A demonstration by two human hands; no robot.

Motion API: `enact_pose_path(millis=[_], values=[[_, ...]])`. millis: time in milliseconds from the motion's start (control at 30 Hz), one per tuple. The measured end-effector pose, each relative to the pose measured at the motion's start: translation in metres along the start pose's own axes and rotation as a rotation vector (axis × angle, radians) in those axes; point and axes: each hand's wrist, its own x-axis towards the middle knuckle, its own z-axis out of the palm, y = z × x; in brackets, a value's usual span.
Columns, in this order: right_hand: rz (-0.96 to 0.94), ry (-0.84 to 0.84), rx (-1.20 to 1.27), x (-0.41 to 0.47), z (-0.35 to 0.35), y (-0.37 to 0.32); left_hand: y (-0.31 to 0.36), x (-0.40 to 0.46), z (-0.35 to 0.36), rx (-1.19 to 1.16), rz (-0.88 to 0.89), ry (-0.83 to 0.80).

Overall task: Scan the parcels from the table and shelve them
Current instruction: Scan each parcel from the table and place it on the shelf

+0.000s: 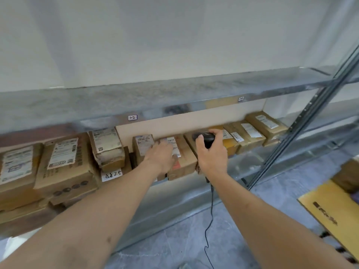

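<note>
Your left hand [162,154] lies flat, fingers straight, on top of a small cardboard parcel [181,158] that sits on the metal shelf [250,160], covering part of its white label. Your right hand [210,152] is wrapped around a black barcode scanner [205,137], whose head sits just above the parcels to the right of the one you touch; its black cable [210,206] hangs down from under your wrist toward the grey floor [262,220]. Just left of your parcel stands another small box [142,150] with a barcode label facing up. Further left, larger boxes [62,164] are stacked, one carrying a slip with handwritten digits [111,174]. To the right, a row of labelled parcels [252,133] leans along the shelf toward the upright post [303,121]. The shelf above [155,96] carries a small tag [132,117] on its front edge. At the far right, a yellow carton [330,210] shows, beside the shelving.
</note>
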Motion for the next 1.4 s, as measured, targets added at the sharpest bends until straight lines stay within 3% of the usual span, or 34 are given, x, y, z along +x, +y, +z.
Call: enact_pose_path(millis=[467, 1067, 1400], values=[[0.061, 0.437, -0.051, -0.079, -0.161, -0.009, 0.164, -0.054, -0.064, 0.078, 0.551, 0.058], [0.115, 0.712, -0.131, -0.12, -0.435, 0.096, 0.487, -0.125, -0.032, 0.019, 0.884, 0.052], [0.198, 0.799, -0.147, -0.107, -0.54, 0.174, 0.629, -0.113, 0.018, -0.007, 0.988, 0.005]])
